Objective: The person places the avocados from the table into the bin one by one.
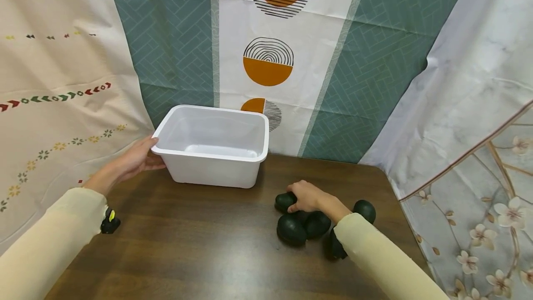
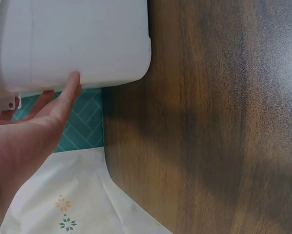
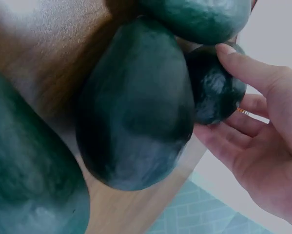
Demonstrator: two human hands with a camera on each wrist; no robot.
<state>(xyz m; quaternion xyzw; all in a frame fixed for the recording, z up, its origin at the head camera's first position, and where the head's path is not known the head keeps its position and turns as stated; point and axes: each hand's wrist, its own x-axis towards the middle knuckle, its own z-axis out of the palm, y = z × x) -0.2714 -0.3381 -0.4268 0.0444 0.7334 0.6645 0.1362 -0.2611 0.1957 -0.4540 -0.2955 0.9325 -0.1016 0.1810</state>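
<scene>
A white plastic bin (image 1: 212, 170) stands at the back left of the wooden table, its inside bare. My left hand (image 1: 139, 159) holds the bin's left end, thumb at the rim. In the left wrist view a fingertip touches the outer wall and other fingers are partly hidden behind it. With thumb and fingers my right hand (image 1: 310, 196) pinches a small dark green avocado (image 3: 215, 90) at the back of a group. Beside it are a larger avocado (image 3: 136, 107) and another avocado (image 3: 204, 19). Whether the pinched one touches the table, I cannot tell.
Further avocados (image 1: 364, 210) lie near my right forearm, one partly under the sleeve (image 1: 374, 249). Patterned cloths (image 1: 175, 36) hang behind and at both sides of the table (image 1: 200, 244). The bin's back is close to the rear cloth.
</scene>
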